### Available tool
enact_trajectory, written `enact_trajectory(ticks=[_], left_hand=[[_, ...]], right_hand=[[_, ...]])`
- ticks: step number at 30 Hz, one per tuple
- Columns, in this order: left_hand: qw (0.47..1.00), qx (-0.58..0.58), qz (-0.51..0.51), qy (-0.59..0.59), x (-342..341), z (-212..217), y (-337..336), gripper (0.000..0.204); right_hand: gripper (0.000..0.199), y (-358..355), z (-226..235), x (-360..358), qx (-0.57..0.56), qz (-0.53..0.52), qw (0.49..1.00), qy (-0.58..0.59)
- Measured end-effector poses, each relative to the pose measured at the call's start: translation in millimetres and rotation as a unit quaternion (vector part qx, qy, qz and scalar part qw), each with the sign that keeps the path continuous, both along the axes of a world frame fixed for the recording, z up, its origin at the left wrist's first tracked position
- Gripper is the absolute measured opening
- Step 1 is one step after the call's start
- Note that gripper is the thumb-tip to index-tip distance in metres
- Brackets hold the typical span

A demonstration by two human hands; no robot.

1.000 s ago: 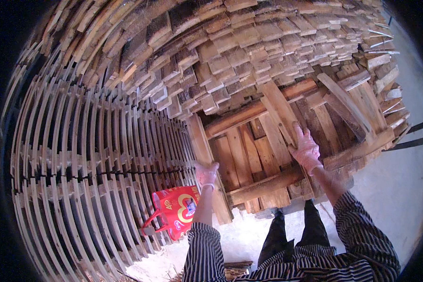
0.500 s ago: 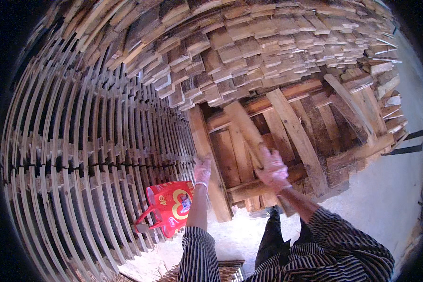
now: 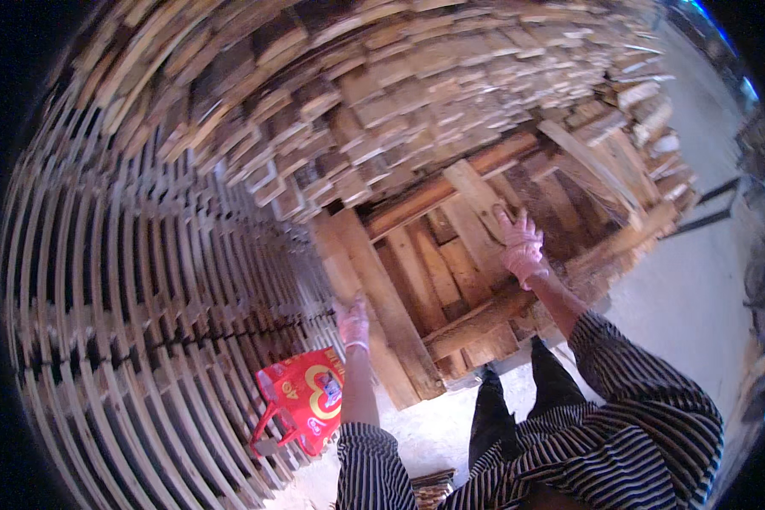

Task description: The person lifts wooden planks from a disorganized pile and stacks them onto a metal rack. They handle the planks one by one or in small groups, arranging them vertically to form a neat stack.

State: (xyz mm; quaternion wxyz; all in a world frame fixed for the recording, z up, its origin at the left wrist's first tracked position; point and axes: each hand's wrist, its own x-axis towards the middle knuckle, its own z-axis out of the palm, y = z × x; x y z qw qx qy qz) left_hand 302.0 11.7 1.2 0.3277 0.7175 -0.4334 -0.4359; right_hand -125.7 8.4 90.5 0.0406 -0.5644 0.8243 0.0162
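Note:
My left hand point(image 3: 353, 323), in a pale pinkish glove, lies with its fingers extended against the left edge of a wooden board point(image 3: 384, 361). A second board point(image 3: 378, 276) lies alongside that one on the right, their edges close together. My right hand point(image 3: 521, 248), gloved alike, reaches over the pallet-like wooden frame point(image 3: 463, 327). Its fingers are spread at the right edge of another slanting board point(image 3: 476, 200); blur hides how firmly they touch it. More planks show inside the frame, below the loose boards.
A tall stack of planks point(image 3: 382, 102) rises behind the frame. Slatted wood layers point(image 3: 144, 340) fill the left side. A red bag point(image 3: 302, 391) stands beside my left forearm. Further right, a slanting board point(image 3: 591, 170) lies across the frame. Pale floor point(image 3: 671, 306) stretches to the right.
The board formerly under my right hand now lies beside the leftmost one. My right hand has moved off it, rightward to another board. My left hand stays at the leftmost board; the view has shifted.

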Motion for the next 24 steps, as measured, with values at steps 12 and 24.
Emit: enact_trajectory(ticks=[12, 24], left_hand=[[0.996, 0.064, 0.001, -0.069, 17.1, -5.3, -5.1, 0.078], [0.967, -0.018, -0.106, -0.232, 31.1, 0.4, 3.2, 0.078]], right_hand=[[0.086, 12.3, 14.9, 195.9, 0.084, 0.097, 0.896, -0.426], [0.072, -57.8, 58.6, -257.4, -0.036, 0.056, 0.997, 0.039]])
